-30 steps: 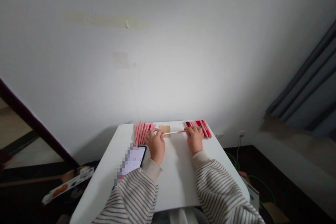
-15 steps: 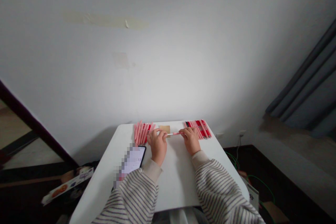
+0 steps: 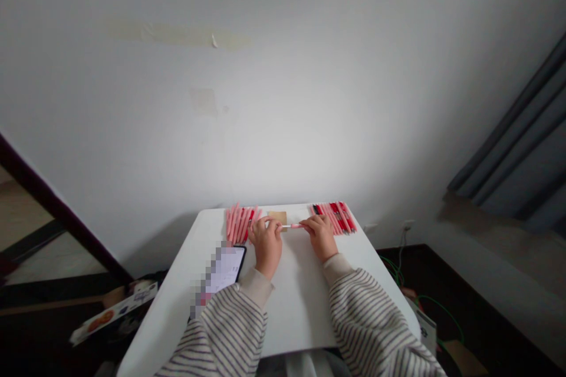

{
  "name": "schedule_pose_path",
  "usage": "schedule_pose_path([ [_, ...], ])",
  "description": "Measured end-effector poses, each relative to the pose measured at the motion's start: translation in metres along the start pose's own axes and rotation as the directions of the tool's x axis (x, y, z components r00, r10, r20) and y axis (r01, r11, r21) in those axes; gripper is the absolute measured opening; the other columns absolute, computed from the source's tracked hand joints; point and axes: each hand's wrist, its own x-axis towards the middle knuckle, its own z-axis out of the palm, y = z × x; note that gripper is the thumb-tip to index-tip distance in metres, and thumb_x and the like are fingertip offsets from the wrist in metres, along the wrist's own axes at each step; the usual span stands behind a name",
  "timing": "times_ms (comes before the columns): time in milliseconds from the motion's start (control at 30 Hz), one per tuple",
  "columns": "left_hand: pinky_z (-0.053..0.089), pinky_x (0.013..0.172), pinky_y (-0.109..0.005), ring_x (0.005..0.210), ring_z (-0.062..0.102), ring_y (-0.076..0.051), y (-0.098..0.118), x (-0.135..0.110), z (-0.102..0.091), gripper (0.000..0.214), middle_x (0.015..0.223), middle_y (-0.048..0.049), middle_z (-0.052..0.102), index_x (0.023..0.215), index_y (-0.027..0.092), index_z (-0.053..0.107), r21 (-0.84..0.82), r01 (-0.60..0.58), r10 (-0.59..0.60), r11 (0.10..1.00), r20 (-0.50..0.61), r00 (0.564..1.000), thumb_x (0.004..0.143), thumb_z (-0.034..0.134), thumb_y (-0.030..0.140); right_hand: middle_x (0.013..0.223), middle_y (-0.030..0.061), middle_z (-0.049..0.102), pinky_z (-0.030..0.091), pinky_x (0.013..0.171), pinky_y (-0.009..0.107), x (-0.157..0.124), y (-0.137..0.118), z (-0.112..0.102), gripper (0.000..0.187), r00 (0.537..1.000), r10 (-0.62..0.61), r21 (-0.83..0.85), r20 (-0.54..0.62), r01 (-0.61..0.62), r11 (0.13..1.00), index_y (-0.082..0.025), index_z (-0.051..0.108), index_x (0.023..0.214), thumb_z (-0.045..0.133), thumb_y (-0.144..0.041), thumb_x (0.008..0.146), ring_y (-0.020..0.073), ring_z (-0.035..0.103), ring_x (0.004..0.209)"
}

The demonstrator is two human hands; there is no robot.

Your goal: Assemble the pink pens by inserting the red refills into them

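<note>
Between my two hands a slim pink-and-white pen [image 3: 290,226] is held level above the white table [image 3: 296,306]. My left hand [image 3: 267,242] is closed in a pinch on its left end, while the fingers of my right hand [image 3: 322,237] grip the pink right end. Both ends of the pen are hidden by my fingers. Just beyond my left hand lies a row of pink and red pens [image 3: 239,222]. A second row of pink, red and dark pens [image 3: 336,218] is beside my right hand. A small tan square [image 3: 277,217] sits behind the held pen.
A phone [image 3: 227,268] with a lit screen lies left of my left forearm. The table meets a pale wall [image 3: 300,129]. On the floor are a printed box [image 3: 117,312] at left and green cables [image 3: 393,271] at right. A grey curtain [image 3: 522,147] hangs at right.
My right fingers have shifted very slightly left along the pen, so a little less of its pink end shows. Otherwise the hands and the rows of pens stay put.
</note>
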Motion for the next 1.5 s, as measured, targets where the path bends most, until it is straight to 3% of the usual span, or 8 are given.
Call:
schedule_pose_path([
  [533,0.035,0.096,-0.043,0.108,0.050,-0.023,-0.004,0.002,0.001,0.020,0.110,-0.0067,0.059,0.100,0.025,0.066,0.005,-0.029,0.029,1.000,-0.033,0.999,0.084,0.054,0.029,0.093,0.0020,0.068,0.027,0.086,0.035,0.000,-0.003,-0.004,0.019,0.998,0.065,-0.005,0.006,-0.065,0.998,-0.029,0.072,0.095,0.053,-0.030,0.091,0.0223,0.045,0.098],
  [1000,0.030,0.099,-0.053,0.115,0.042,-0.029,-0.010,0.002,-0.013,0.025,0.115,-0.0084,0.056,0.100,0.025,0.067,0.356,0.109,-0.130,0.928,0.035,0.991,0.075,0.065,0.030,0.096,0.0037,0.067,0.027,0.083,0.034,0.000,0.005,0.000,0.023,0.994,0.107,-0.081,-0.032,-0.109,0.991,-0.031,0.072,0.098,0.050,-0.032,0.092,0.0222,0.044,0.096],
  [1300,0.023,0.102,-0.061,0.116,0.040,-0.031,-0.019,0.004,-0.008,0.021,0.113,-0.0079,0.056,0.094,0.027,0.070,0.418,0.155,-0.206,0.895,0.079,0.975,0.075,0.064,0.032,0.096,0.0043,0.067,0.027,0.084,0.034,0.000,0.002,-0.004,0.023,0.992,0.122,-0.098,-0.016,-0.123,0.988,-0.030,0.072,0.097,0.050,-0.033,0.092,0.0223,0.045,0.095],
  [1500,0.023,0.102,-0.060,0.115,0.041,-0.030,-0.016,0.004,-0.011,0.016,0.112,-0.0086,0.056,0.089,0.025,0.071,0.443,0.163,-0.232,0.882,0.105,0.967,0.078,0.060,0.030,0.098,0.0037,0.067,0.026,0.086,0.035,0.000,0.002,-0.004,0.023,0.988,0.151,-0.068,0.009,-0.151,0.986,-0.029,0.072,0.098,0.050,-0.032,0.091,0.0226,0.045,0.099],
])
